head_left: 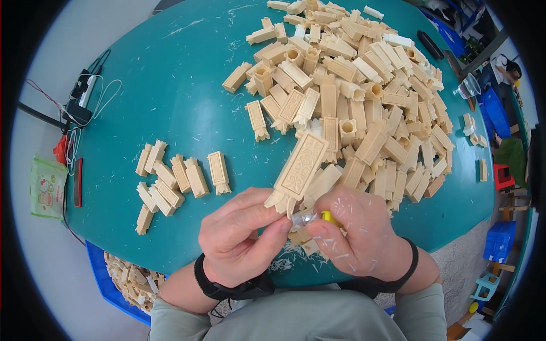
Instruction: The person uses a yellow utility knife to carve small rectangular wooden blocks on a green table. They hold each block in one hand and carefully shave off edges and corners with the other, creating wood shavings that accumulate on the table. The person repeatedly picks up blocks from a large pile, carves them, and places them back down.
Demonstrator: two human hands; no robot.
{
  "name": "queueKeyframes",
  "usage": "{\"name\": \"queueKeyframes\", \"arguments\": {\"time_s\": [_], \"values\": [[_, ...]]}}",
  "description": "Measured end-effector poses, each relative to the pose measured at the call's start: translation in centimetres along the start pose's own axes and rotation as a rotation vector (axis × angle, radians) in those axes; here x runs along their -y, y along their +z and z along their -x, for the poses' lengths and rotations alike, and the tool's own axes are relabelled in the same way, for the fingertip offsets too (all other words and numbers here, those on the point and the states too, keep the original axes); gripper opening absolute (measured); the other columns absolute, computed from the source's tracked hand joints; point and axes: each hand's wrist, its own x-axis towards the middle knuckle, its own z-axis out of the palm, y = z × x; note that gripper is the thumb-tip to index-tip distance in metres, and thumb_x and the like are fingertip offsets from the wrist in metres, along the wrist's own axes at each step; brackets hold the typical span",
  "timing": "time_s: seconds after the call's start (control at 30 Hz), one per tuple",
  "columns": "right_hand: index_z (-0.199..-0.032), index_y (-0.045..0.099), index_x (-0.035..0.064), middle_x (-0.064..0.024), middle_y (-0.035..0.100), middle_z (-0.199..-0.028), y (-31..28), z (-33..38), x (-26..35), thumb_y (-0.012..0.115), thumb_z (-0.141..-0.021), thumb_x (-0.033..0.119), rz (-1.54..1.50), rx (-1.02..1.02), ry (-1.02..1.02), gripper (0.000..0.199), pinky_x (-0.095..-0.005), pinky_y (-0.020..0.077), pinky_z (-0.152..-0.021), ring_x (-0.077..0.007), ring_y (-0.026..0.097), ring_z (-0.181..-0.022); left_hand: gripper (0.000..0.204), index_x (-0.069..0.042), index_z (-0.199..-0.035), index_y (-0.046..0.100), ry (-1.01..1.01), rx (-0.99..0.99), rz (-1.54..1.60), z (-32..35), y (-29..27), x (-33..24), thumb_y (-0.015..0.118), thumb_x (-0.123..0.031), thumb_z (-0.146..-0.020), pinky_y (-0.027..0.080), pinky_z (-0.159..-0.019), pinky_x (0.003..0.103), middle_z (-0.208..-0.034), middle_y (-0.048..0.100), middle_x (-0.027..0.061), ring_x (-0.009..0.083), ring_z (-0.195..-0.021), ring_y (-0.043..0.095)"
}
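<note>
Between the fingers of my left hand [242, 233] is a cream block [300, 167] with a raised scroll pattern on its long face and a jagged end. It tilts up and to the right, its jagged end toward me. My right hand [358, 236] is closed round a small trimming tool [327, 217], yellow with a shiny metal part, which meets the jagged end. My fingers hide much of this tool, so its exact kind is unclear. White shavings cling to my right hand, and more shavings [282, 263] lie below on the green table [187, 85].
A large heap of similar blocks [392, 108] covers the table's right side; a smaller group [170, 182] lies at left. Beyond the left edge are a power strip [85, 94] with cables and a blue bin [108, 288] of blocks. A clear cup [469, 86] stands far right.
</note>
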Motion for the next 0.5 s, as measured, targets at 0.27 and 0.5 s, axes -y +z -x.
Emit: {"name": "queueKeyframes", "arguments": {"time_s": [0.27,0.5], "values": [[-0.074,0.05,0.0055,-0.007,0.051,-0.062,0.13,-0.09,-0.24,0.064,-0.079,0.024,0.07,-0.044,0.0,0.024,-0.0304,0.0375,-0.041,-0.0218,0.05,-0.048,0.021,0.006,-0.089,0.06,-0.03,-0.014,-0.054,-0.13,0.17,-0.15,0.063,0.01,-0.069,0.047,-0.06,0.027,-0.086,0.063,0.0178,0.0218,-0.073,0.061],[-0.075,0.051,0.0053,-0.0073,0.052,-0.063,0.07,-0.24,-0.32,0.064,-0.079,0.023,0.101,-0.064,-0.001,0.023,-0.0302,0.038,-0.041,-0.0216,0.051,-0.049,0.019,0.006,-0.09,0.06,-0.09,-0.015,-0.05,-0.18,0.31,-0.37,0.062,0.009,-0.071,0.047,-0.059,0.026,-0.086,0.063,0.0177,0.0202,-0.072,0.061]]}}
